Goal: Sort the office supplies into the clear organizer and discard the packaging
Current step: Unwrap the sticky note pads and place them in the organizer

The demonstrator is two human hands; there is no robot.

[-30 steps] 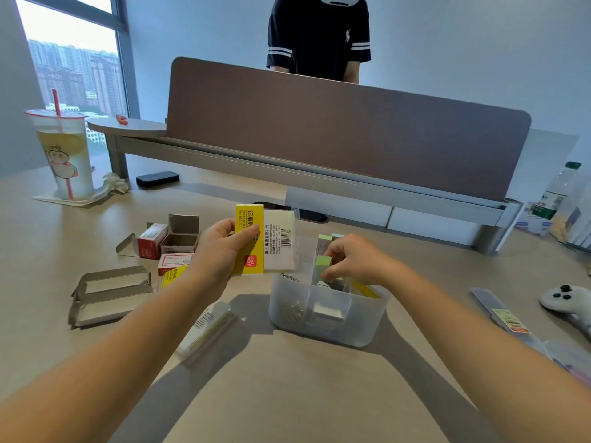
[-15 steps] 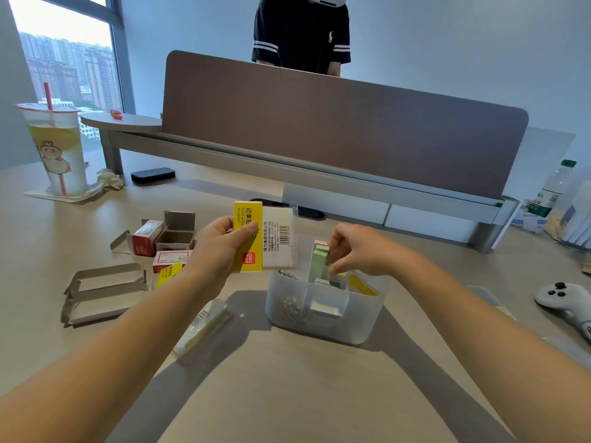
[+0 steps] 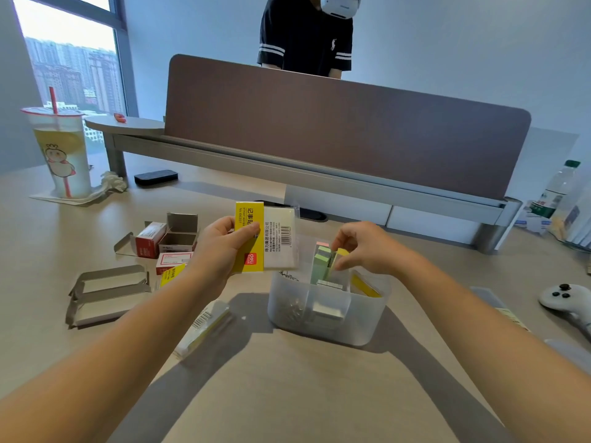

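Note:
My left hand (image 3: 220, 247) grips a sticky-note package (image 3: 267, 238) with a yellow band and a clear wrapper, held upright just left of the clear organizer (image 3: 326, 318). My right hand (image 3: 367, 247) hovers over the organizer's back compartment and pinches small coloured sticky-note pads (image 3: 324, 262), green, pink and yellow, that stand upright in it. The organizer's front compartments hold paper clips (image 3: 292, 310) and staples (image 3: 329, 310). Another yellow pad (image 3: 364, 286) leans in the right compartment.
Opened staple boxes (image 3: 166, 238) and flattened grey cartons (image 3: 105, 294) lie to the left, a wrapped packet (image 3: 204, 327) under my left forearm. A drink cup (image 3: 64, 155) stands far left. A white controller (image 3: 566, 300) and a bottle (image 3: 556, 190) sit right. A person stands behind the divider (image 3: 345, 129).
My right hand has lifted slightly above the organizer while still pinching the coloured pads. The left hand with the package has stayed about where it was.

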